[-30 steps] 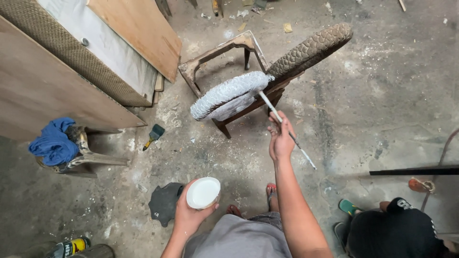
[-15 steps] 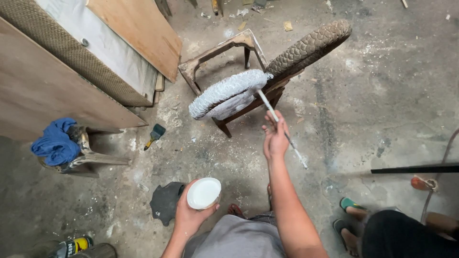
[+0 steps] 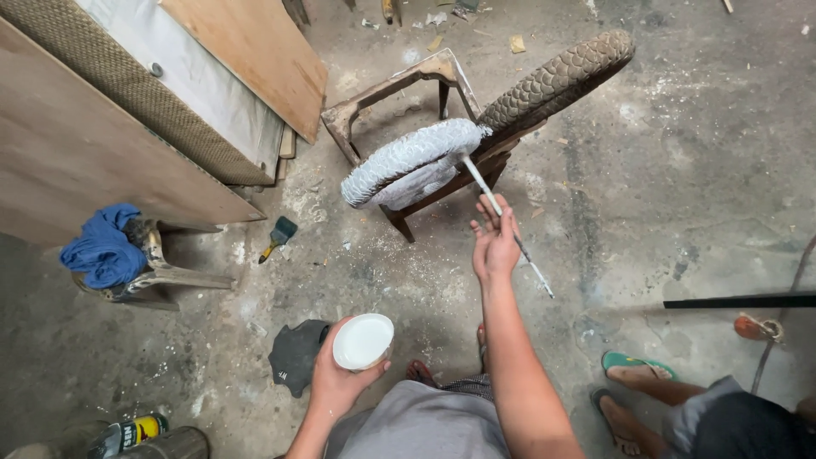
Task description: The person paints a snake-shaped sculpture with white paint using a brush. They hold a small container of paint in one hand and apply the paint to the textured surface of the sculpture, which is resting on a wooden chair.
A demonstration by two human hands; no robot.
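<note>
Above concrete floor, outstretched right hand angles brush at chair.

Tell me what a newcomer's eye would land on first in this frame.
Probably the woven chair frame lying tipped on the dusty concrete floor at upper centre: one arm is coated white, the other is bare brown weave. The right hand holds a long thin brush with its tip against the white arm, while the left hand holds a small cup of white paint lower down. A blue cloth on a stool at left adds the only strong colour.
</note>
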